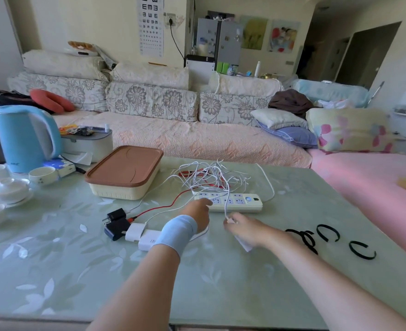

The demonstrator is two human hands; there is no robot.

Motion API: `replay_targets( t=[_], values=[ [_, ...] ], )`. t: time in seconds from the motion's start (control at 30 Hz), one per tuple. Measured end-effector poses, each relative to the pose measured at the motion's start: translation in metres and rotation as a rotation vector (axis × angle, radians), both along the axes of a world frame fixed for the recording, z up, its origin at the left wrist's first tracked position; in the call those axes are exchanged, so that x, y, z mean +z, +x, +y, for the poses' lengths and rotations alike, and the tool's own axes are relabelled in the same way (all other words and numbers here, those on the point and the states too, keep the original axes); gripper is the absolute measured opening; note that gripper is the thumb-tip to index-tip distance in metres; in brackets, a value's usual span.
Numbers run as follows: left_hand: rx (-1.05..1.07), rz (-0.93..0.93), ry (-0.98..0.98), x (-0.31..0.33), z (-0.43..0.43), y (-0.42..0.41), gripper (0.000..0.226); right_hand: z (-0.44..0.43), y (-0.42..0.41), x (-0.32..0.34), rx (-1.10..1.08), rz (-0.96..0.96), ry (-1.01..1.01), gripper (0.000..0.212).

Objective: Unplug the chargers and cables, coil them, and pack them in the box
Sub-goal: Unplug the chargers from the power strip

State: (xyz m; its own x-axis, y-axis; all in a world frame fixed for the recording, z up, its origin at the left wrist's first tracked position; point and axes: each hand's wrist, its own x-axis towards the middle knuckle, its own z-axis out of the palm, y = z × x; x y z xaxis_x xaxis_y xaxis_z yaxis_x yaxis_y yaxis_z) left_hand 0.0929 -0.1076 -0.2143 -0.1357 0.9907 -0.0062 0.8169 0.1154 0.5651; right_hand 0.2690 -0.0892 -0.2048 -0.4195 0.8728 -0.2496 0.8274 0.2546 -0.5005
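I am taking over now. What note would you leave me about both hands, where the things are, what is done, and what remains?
Left hand presses on the left end of the power strip. Right hand pinches a white cable near its end.
The chargers lie unplugged left of the hands. The cables are tangled behind the strip. The box has its lid on. Black ties lie to the right.
Done: unplugging, as far as it shows.
Left: coil the cables, open the box, pack.
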Motion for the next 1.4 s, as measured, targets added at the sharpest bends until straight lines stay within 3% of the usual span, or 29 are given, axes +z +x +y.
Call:
replay_targets(
  t=[0.07, 0.17, 0.2, 0.27, 0.33, 0.43, 0.5, 0.57, 0.63, 0.73, 0.83, 0.9, 1.0, 1.1, 1.23, 1.4],
  values=[
    [0.023, -0.293, 0.02, 0.007, 0.004, 0.01, 0.038, -0.004, 0.007, -0.003, 0.089, -0.142, 0.09, 0.036],
    [0.109, -1.061, -0.071, 0.017, 0.003, 0.025, 0.024, -0.012, 0.012, -0.009, 0.159, -0.29, 0.189, 0.055],
    [0.125, -1.226, -0.1, 0.02, 0.003, 0.026, 0.019, -0.014, 0.011, -0.01, 0.191, -0.338, 0.206, 0.063],
    [0.153, -1.462, -0.123, 0.022, 0.007, 0.022, 0.019, -0.015, 0.008, -0.009, 0.237, -0.386, 0.209, 0.073],
    [0.241, -1.572, -0.082, 0.022, 0.013, 0.014, 0.016, -0.013, 0.005, -0.007, 0.233, -0.37, 0.162, 0.077],
    [0.373, -1.391, -0.02, 0.022, 0.018, 0.003, 0.016, -0.002, 0.006, -0.006, 0.259, -0.318, 0.078, 0.076],
    [0.314, -1.183, -0.04, 0.026, 0.015, 0.002, 0.021, 0.012, 0.007, -0.007, 0.224, -0.177, -0.034, 0.066],
    [0.189, -1.036, -0.086, 0.034, 0.01, 0.002, 0.027, 0.028, 0.005, -0.007, 0.11, 0.067, -0.046, 0.035],
    [0.067, -1.018, -0.129, 0.045, 0.004, 0.003, 0.031, 0.041, 0.003, -0.003, -0.05, 0.292, 0.14, 0.007],
    [-0.117, -1.02, -0.273, 0.06, -0.008, 0.002, 0.03, 0.046, 0.003, 0.001, -0.1, 0.557, 0.421, 0.039],
    [-0.248, -0.912, -0.4, 0.069, -0.017, 0.003, 0.04, 0.045, -0.001, 0.0, 0.199, 0.475, 0.639, 0.068],
    [-0.262, -0.796, -0.342, 0.07, -0.019, 0.005, 0.053, 0.043, -0.008, 0.0, 0.304, 0.464, 0.645, 0.054],
    [-0.137, -0.785, -0.146, 0.072, -0.016, -0.003, 0.049, 0.031, -0.014, 0.008, 0.255, 0.637, 0.517, 0.005],
    [0.015, -0.836, 0.033, 0.069, -0.01, -0.021, 0.036, 0.026, -0.017, 0.012, 0.186, 0.685, 0.403, 0.016],
    [0.139, -0.994, 0.162, 0.064, -0.003, -0.024, 0.032, 0.033, -0.018, 0.009, 0.143, 0.473, 0.349, 0.007],
    [0.25, -1.147, 0.207, 0.062, 0.007, -0.012, 0.021, 0.036, -0.014, 0.016, 0.068, 0.303, 0.493, 0.008]
  ],
)
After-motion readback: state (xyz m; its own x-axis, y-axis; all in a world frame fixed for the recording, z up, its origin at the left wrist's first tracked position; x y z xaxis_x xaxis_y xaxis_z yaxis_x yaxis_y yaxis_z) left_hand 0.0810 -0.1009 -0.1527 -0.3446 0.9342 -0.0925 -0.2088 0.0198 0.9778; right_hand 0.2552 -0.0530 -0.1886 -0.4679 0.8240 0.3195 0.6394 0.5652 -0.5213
